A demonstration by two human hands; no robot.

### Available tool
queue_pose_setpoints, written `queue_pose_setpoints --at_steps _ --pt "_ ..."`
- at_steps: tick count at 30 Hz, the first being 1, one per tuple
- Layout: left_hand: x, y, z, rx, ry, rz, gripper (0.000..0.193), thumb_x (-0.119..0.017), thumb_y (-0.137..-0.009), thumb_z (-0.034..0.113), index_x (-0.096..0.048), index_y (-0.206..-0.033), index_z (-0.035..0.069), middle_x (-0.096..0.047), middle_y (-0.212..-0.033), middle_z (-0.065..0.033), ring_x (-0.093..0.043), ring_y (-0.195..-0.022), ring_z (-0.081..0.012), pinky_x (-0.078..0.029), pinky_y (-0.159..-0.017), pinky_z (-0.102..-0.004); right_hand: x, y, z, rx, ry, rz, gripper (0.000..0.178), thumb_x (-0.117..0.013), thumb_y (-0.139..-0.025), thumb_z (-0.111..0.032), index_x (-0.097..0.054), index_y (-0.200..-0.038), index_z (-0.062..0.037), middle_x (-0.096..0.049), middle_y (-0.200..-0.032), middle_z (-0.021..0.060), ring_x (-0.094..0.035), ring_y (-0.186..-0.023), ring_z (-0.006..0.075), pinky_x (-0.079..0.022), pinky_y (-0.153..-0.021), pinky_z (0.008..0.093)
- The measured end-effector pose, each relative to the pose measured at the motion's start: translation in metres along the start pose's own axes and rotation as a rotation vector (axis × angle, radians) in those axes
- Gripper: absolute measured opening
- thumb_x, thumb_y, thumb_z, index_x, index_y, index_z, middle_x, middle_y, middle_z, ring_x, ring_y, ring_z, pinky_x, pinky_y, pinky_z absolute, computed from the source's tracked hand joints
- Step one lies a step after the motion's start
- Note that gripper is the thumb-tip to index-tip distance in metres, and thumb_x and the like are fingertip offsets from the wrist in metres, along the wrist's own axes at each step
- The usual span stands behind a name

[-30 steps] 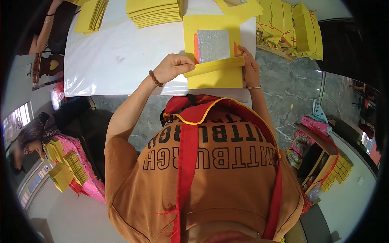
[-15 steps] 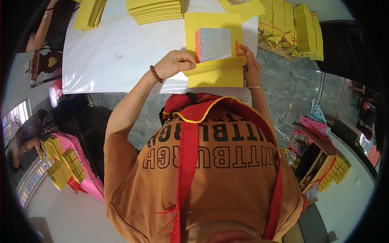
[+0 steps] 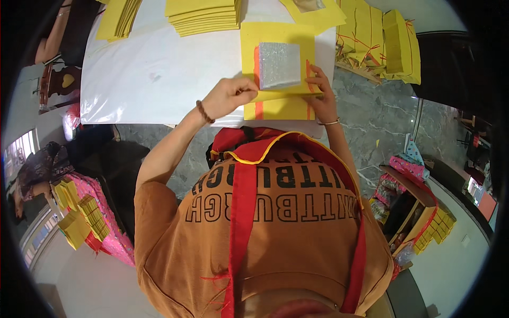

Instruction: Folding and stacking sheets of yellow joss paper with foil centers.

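Observation:
A stack of yellow paper (image 3: 275,33) lies at the table's front right edge. On its top sheet are a silver foil rectangle (image 3: 280,64) and an orange stripe on either side. A narrow strip of the paper stands up across it below the foil, seen almost edge-on. My left hand (image 3: 235,96) pinches the strip's left end, fingers closed. At the right end, my right hand (image 3: 323,98) grips the strip, its upper fingers lying along the sheet's right edge. Below the strip, the lower part of the paper (image 3: 281,110) shows orange stripes too.
The table (image 3: 148,69) has a white plastic cover. A thick yellow paper stack (image 3: 203,18) and another fanned stack (image 3: 119,20) lie at the back. Yellow bundles with red strings (image 3: 366,40) lie off the right edge. Another person's arm (image 3: 53,37) shows at far left.
The strip between my hands has turned from a wide flap to nearly edge-on, and orange stripes now show below it. My right hand's fingers have spread a little along the edge.

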State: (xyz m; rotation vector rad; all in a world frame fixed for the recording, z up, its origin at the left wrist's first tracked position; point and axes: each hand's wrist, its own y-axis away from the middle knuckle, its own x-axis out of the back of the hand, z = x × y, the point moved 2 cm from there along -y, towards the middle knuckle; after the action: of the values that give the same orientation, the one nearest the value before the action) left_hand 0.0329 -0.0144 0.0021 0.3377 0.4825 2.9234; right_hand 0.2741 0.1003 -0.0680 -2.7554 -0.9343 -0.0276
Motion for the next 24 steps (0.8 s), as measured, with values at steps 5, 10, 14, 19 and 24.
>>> queue_pose_setpoints --at_steps 5,10,14,19,24 --pt "0.004 0.013 0.017 -0.462 -0.4 0.126 0.04 -0.062 -0.078 0.013 -0.054 -0.117 0.01 -0.054 -0.115 -0.0076 -0.049 -0.107 -0.0245 -0.039 -0.087 -0.0366 0.005 0.003 0.01 -0.063 0.04 0.015 0.038 -0.063 -0.066 0.006 -0.058 -0.101 -0.0072 -0.04 -0.135 0.0113 -0.038 -0.124 0.0245 -0.031 -0.102 0.0351" --pt "-0.005 -0.001 -0.006 -0.461 -0.952 0.36 0.051 -0.057 -0.067 0.006 -0.055 -0.118 0.01 -0.05 -0.121 -0.0103 -0.046 -0.106 -0.0283 -0.037 -0.088 -0.0385 0.003 -0.003 -0.005 -0.073 0.059 0.041 0.034 -0.064 -0.067 0.004 -0.059 -0.098 -0.0085 -0.045 -0.13 0.0096 -0.043 -0.119 0.0259 -0.034 -0.099 0.0355" --pt "-0.008 0.01 0.006 -0.639 -1.063 0.479 0.047 -0.054 -0.069 0.004 -0.057 -0.115 0.01 -0.054 -0.114 -0.0098 -0.05 -0.093 -0.0253 -0.041 -0.08 -0.0352 0.012 -0.007 -0.034 0.196 0.629 -0.029 0.026 -0.067 -0.068 -0.007 -0.06 -0.093 -0.012 -0.054 -0.121 0.0062 -0.046 -0.115 0.0285 -0.036 -0.095 0.0365" --pt "-0.016 0.034 0.006 -0.653 -0.886 0.327 0.036 -0.053 -0.074 0.006 -0.058 -0.11 0.006 -0.059 -0.102 -0.0108 -0.054 -0.081 -0.0271 -0.045 -0.07 -0.0359 0.015 0.007 -0.069 0.308 0.733 -0.279 0.021 -0.067 -0.068 -0.011 -0.06 -0.088 -0.013 -0.061 -0.111 0.003 -0.052 -0.107 0.0258 -0.037 -0.09 0.0365" --pt "-0.029 0.036 -0.005 -0.485 -0.641 0.378 0.019 -0.054 -0.079 0.008 -0.059 -0.097 0.003 -0.058 -0.084 -0.0112 -0.054 -0.078 -0.0276 -0.044 -0.065 -0.0358 0.002 0.016 -0.071 -0.296 0.482 -0.241 0.02 -0.062 -0.081 -0.019 -0.06 -0.096 -0.0057 -0.064 -0.092 0.0098 -0.062 -0.082 0.0251 -0.045 -0.073 0.0333"
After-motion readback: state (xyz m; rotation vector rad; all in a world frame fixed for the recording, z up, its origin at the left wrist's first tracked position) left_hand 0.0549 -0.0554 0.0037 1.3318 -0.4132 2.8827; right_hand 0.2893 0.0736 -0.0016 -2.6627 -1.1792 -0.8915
